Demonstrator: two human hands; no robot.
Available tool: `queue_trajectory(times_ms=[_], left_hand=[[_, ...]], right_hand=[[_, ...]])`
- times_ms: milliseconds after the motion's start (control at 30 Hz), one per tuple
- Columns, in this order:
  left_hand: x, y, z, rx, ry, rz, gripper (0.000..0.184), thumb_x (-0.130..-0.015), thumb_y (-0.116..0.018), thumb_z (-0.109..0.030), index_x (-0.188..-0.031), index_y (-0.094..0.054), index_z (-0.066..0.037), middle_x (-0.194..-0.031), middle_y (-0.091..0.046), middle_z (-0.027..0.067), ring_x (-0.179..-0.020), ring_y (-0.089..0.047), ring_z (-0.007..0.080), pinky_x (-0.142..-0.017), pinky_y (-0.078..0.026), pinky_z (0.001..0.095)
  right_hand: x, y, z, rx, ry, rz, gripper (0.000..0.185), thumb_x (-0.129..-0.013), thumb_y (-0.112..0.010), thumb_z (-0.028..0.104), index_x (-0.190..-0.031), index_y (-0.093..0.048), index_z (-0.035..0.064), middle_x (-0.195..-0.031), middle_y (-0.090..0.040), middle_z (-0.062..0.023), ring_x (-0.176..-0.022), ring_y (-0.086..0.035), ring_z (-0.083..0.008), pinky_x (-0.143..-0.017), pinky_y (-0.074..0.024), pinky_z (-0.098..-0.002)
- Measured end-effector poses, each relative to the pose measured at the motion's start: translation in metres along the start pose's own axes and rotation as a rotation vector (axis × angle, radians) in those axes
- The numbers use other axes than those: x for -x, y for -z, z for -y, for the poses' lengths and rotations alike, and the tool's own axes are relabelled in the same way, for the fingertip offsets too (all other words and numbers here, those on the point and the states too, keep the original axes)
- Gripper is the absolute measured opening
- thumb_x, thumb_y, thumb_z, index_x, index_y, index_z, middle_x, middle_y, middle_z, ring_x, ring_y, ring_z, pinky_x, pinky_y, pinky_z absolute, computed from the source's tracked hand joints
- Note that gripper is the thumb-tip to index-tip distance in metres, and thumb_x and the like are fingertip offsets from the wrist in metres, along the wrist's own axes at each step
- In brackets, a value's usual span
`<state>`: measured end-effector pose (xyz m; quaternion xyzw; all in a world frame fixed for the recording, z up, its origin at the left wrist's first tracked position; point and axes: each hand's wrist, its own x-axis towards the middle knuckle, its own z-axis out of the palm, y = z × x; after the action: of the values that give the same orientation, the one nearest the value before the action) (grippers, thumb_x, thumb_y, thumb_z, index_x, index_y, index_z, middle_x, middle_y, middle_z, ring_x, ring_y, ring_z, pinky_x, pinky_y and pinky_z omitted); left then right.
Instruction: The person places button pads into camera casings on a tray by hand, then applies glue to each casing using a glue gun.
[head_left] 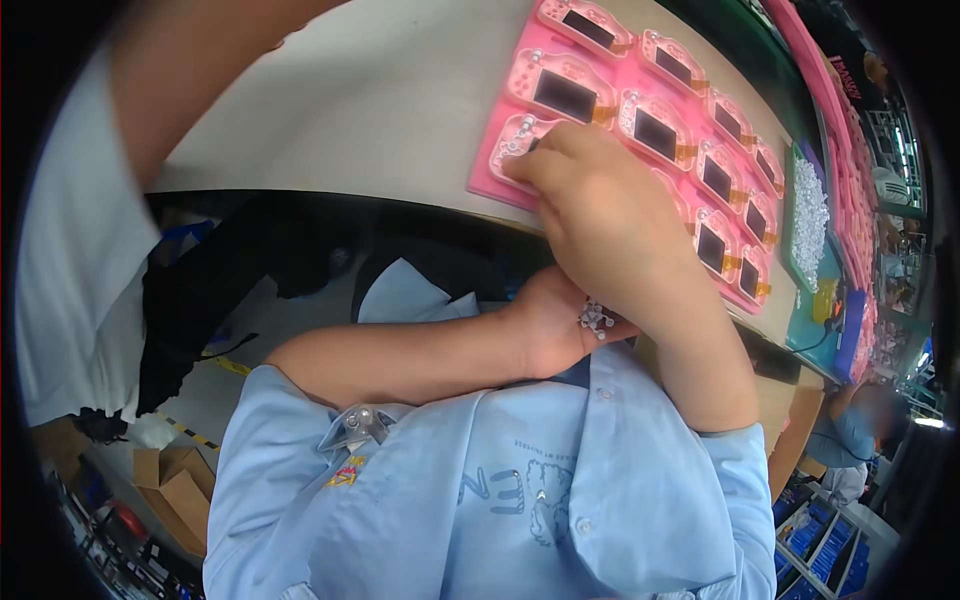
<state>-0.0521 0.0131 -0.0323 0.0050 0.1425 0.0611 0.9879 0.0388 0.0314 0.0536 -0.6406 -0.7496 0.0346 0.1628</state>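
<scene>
My left hand is cupped palm up near the table's front edge, with several small whitish, clear-looking parts lying in it. Above it, my right hand reaches across to a pink game-console shell at the near left corner of a pink tray. Its fingertips are pinched together over the shell's left end; whatever they hold is hidden. The hand covers much of this shell and part of its dark screen. More shells with dark screens and orange ribbon tabs lie in rows on the tray.
A green tray of small clear parts stands to the right, with a yellow round item and a purple bin nearby. Another person's arm extends over the pale table at left. Cardboard boxes stand below.
</scene>
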Motion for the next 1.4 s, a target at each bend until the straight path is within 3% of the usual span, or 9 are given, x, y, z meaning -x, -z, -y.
queue_trajectory(times_ms=[133, 167, 400, 500, 600, 867, 1000, 1267, 1400], left_hand=[[0.002, -0.009, -0.002, 0.009, 0.013, -0.002, 0.033, -0.088, -0.058, -0.028, -0.116, -0.051, -0.013, -0.111, -0.058, 0.0026, -0.105, -0.055, 0.0177, -0.087, -0.046, 0.0368], [0.002, -0.014, -0.001, 0.013, -0.005, -0.014, 0.028, -0.095, -0.044, -0.026, -0.117, -0.051, -0.011, -0.114, -0.056, 0.0056, -0.106, -0.055, 0.0196, -0.09, -0.047, 0.0385], [0.001, -0.02, 0.0, 0.003, 0.034, -0.086, 0.025, -0.096, -0.042, -0.027, -0.109, -0.054, -0.01, -0.103, -0.06, 0.0044, -0.097, -0.058, 0.017, -0.086, -0.048, 0.0371], [-0.003, -0.015, 0.002, -0.026, 0.05, -0.016, 0.03, -0.098, -0.036, -0.028, -0.117, -0.051, -0.009, -0.114, -0.058, 0.006, -0.107, -0.057, 0.0187, -0.093, -0.046, 0.0387], [-0.003, -0.024, 0.005, -0.005, 0.049, -0.126, 0.021, -0.095, -0.042, -0.026, -0.103, -0.056, -0.011, -0.098, -0.061, 0.0026, -0.094, -0.059, 0.015, -0.084, -0.048, 0.0338], [-0.01, -0.017, 0.008, -0.053, 0.094, -0.072, 0.033, -0.095, -0.041, -0.028, -0.107, -0.058, -0.002, -0.103, -0.064, 0.0106, -0.093, -0.062, 0.0219, -0.085, -0.049, 0.0363], [-0.013, -0.016, 0.008, -0.061, 0.116, -0.063, 0.035, -0.095, -0.041, -0.029, -0.111, -0.057, -0.002, -0.104, -0.063, 0.0106, -0.09, -0.062, 0.0216, -0.08, -0.05, 0.0344], [-0.01, -0.019, 0.005, 0.016, 0.18, -0.018, 0.027, -0.095, -0.044, -0.027, -0.101, -0.058, -0.005, -0.095, -0.063, 0.005, -0.081, -0.06, 0.0147, -0.071, -0.048, 0.0291], [-0.013, -0.009, 0.005, 0.032, 0.176, -0.021, 0.024, -0.095, -0.044, -0.025, -0.1, -0.056, -0.005, -0.095, -0.062, 0.0049, -0.086, -0.061, 0.0152, -0.078, -0.05, 0.0316]], right_hand=[[0.001, 0.002, -0.001, -0.056, -0.036, 0.001, 0.02, -0.076, -0.054, 0.001, -0.094, -0.064, 0.0038, -0.087, -0.058, -0.0114, -0.086, -0.057, -0.03, -0.074, -0.0477, -0.0389], [0.004, -0.001, -0.003, -0.074, -0.032, -0.038, 0.019, -0.075, -0.055, 0.0, -0.092, -0.064, 0.0027, -0.084, -0.057, -0.0123, -0.086, -0.056, -0.0299, -0.073, -0.0477, -0.0395], [0.029, 0.017, -0.016, -0.249, -0.063, -0.164, 0.021, -0.081, -0.055, 0.001, -0.101, -0.063, 0.003, -0.083, -0.059, -0.0103, -0.08, -0.056, -0.0267, -0.071, -0.0454, -0.0349], [0.049, 0.027, -0.021, -0.319, -0.039, -0.171, 0.015, -0.077, -0.06, 0.003, -0.093, -0.063, 0.0013, -0.079, -0.059, -0.0119, -0.075, -0.057, -0.0287, -0.066, -0.0465, -0.0379], [0.072, 0.033, -0.024, -0.298, -0.075, -0.169, 0.014, -0.077, -0.062, 0.004, -0.091, -0.063, 0.0019, -0.075, -0.058, -0.0112, -0.072, -0.056, -0.0277, -0.064, -0.0454, -0.0369], [0.124, 0.048, -0.03, -0.323, -0.17, -0.039, 0.025, -0.071, -0.069, 0.007, -0.096, -0.064, 0.0043, -0.072, -0.056, -0.0081, -0.069, -0.054, -0.0259, -0.063, -0.0437, -0.0352], [0.136, 0.043, -0.022, -0.226, -0.251, 0.048, 0.032, -0.068, -0.071, 0.011, -0.099, -0.064, 0.0062, -0.081, -0.057, -0.0072, -0.079, -0.055, -0.0258, -0.069, -0.0454, -0.037], [0.13, 0.028, -0.019, -0.19, -0.291, -0.044, 0.026, -0.069, -0.069, 0.011, -0.093, -0.063, 0.0056, -0.082, -0.056, -0.0066, -0.08, -0.055, -0.0264, -0.07, -0.0458, -0.0372], [0.127, 0.019, -0.023, -0.127, -0.231, -0.069, 0.016, -0.068, -0.067, 0.009, -0.083, -0.063, 0.004, -0.079, -0.055, -0.0059, -0.079, -0.054, -0.025, -0.068, -0.0456, -0.0358]])
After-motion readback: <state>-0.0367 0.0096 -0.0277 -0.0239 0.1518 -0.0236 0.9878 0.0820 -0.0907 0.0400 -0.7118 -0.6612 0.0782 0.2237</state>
